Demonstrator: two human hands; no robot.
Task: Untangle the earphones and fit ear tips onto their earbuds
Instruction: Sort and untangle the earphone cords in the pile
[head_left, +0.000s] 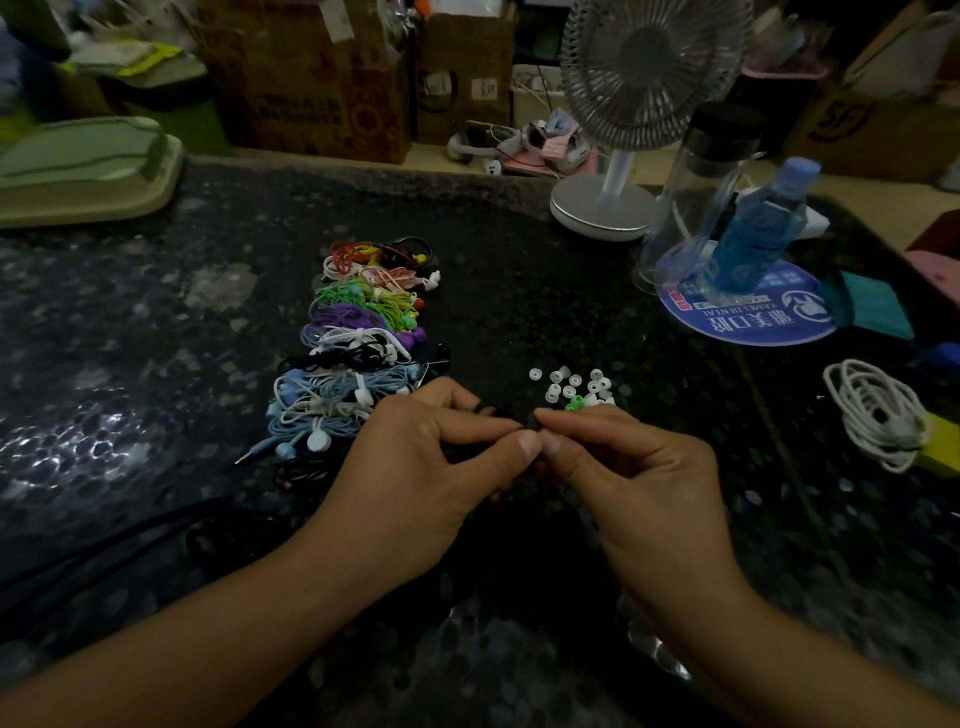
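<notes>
My left hand (415, 467) and my right hand (623, 467) meet at the middle of the dark speckled table (156, 364). Both pinch a black earphone (530, 423) between thumb and fingertips; its black cable loops over my left fingers, and most of it is hidden against the dark surface. A row of bundled earphones (358, 343) in red, pink, green, purple, white, black and light blue lies just behind my left hand. Several loose white ear tips (566, 387) and a green ear tip (575, 404) lie behind my right hand.
A coiled white cable (878, 415) lies at the right. A small fan (623, 130), a clear flask (696, 197) and a blue bottle (753, 234) on a round blue pad stand at the back right. A green tray (78, 166) sits back left. Cardboard boxes stand behind.
</notes>
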